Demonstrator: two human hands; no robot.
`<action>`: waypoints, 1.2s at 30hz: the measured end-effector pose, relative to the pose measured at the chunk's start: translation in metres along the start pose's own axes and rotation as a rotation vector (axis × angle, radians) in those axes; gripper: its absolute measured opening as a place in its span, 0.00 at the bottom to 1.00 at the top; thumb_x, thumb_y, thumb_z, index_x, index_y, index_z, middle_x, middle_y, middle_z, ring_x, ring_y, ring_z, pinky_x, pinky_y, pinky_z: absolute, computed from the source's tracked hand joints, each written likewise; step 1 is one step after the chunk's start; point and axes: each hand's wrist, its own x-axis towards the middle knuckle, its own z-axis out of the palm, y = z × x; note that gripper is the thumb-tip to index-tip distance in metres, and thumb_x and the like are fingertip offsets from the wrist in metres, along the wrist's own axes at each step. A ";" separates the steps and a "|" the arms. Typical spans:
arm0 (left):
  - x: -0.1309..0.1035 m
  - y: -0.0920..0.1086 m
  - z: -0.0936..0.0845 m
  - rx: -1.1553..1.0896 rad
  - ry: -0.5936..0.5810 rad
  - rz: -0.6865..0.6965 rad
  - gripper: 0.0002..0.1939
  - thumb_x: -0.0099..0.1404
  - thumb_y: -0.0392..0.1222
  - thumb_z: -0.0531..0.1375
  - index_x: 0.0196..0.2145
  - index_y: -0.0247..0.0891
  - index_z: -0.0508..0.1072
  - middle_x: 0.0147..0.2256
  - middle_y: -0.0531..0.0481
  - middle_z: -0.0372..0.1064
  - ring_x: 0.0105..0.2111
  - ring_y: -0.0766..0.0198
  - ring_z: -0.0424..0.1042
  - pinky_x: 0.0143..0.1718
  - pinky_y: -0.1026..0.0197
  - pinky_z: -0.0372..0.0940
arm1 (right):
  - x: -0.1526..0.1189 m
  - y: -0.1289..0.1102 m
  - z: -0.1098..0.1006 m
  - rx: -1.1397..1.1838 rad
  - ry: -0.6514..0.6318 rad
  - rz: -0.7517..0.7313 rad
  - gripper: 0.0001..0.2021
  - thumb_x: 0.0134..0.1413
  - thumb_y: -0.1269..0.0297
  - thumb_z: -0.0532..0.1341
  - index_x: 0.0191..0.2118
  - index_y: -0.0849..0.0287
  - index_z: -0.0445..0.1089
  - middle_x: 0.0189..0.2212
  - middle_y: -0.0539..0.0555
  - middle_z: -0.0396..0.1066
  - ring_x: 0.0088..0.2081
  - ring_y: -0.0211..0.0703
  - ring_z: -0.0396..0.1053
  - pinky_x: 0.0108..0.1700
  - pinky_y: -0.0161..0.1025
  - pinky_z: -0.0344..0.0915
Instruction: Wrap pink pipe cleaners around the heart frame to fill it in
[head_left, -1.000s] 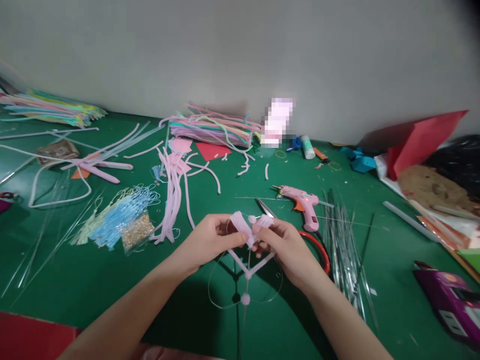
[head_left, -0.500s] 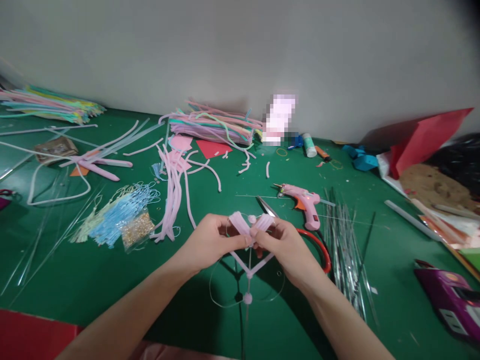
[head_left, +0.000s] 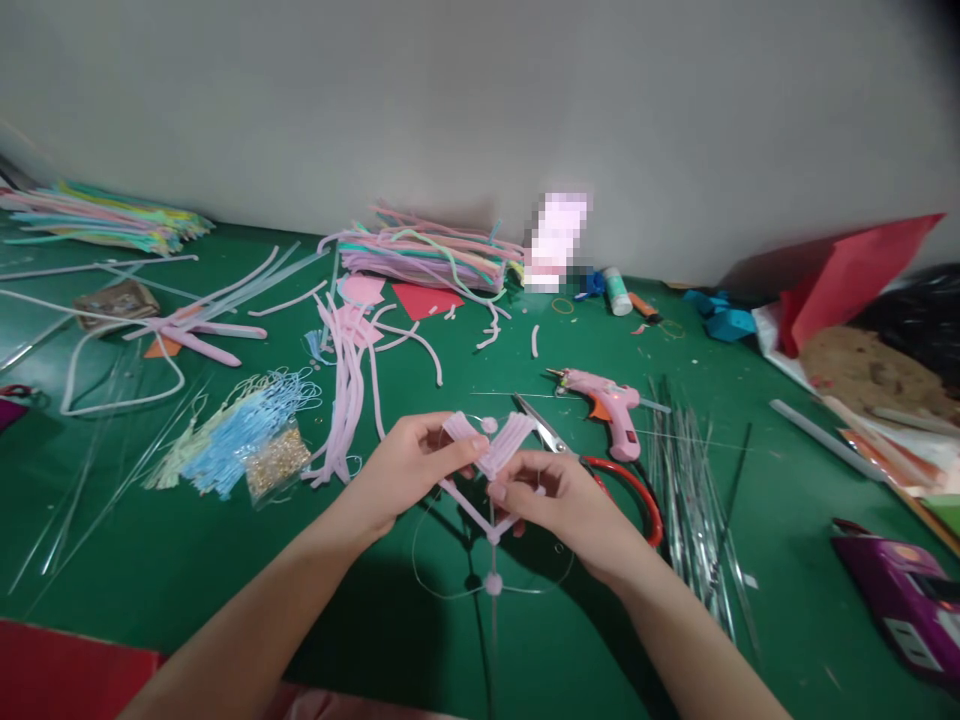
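Note:
Between my hands is a pipe-cleaner craft (head_left: 511,440), with pale pink strips side by side in a V, a thinner V below, and fuzzy balls on a thin wire stem. My left hand (head_left: 409,465) is closed on the left arm of the V, thumb in front. My right hand (head_left: 559,495) pinches just below the V's point, by the stem; its other fingers curl behind, partly hidden. Thin clear wire loops curve out on both sides of the lower ball (head_left: 493,584). Scissors (head_left: 630,480) with red handles lie on the table, partly behind my right hand.
A pink glue gun (head_left: 611,405) lies beyond the scissors, with silvery wires (head_left: 690,510) to its right. Loose pink pipe cleaners (head_left: 349,390), blue tassels (head_left: 240,430) and a bag of gold beads (head_left: 276,462) are on the left. A purple device (head_left: 896,590) sits at far right.
My right hand has slid down from the right arm of the V to below its point, uncovering that arm. The craft and my left hand have shifted slightly left.

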 end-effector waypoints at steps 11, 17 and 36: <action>0.002 -0.005 0.000 -0.198 -0.057 -0.136 0.09 0.53 0.43 0.67 0.24 0.34 0.75 0.22 0.54 0.68 0.22 0.70 0.63 0.25 0.66 0.54 | 0.001 -0.004 0.006 0.053 0.002 -0.065 0.09 0.48 0.57 0.68 0.32 0.58 0.77 0.26 0.49 0.73 0.27 0.36 0.67 0.31 0.34 0.64; 0.004 -0.010 0.001 -0.295 -0.094 -0.184 0.09 0.54 0.42 0.67 0.28 0.33 0.76 0.25 0.51 0.72 0.23 0.70 0.68 0.25 0.68 0.57 | 0.002 -0.004 0.003 0.021 -0.003 -0.068 0.10 0.49 0.57 0.67 0.29 0.59 0.77 0.25 0.50 0.74 0.27 0.36 0.67 0.31 0.33 0.63; 0.006 -0.013 0.000 -0.200 -0.106 -0.153 0.11 0.56 0.45 0.66 0.28 0.33 0.76 0.24 0.51 0.71 0.25 0.69 0.68 0.25 0.68 0.57 | 0.003 -0.003 0.000 -0.011 0.041 -0.089 0.13 0.50 0.54 0.66 0.24 0.59 0.74 0.22 0.49 0.72 0.24 0.34 0.65 0.30 0.34 0.60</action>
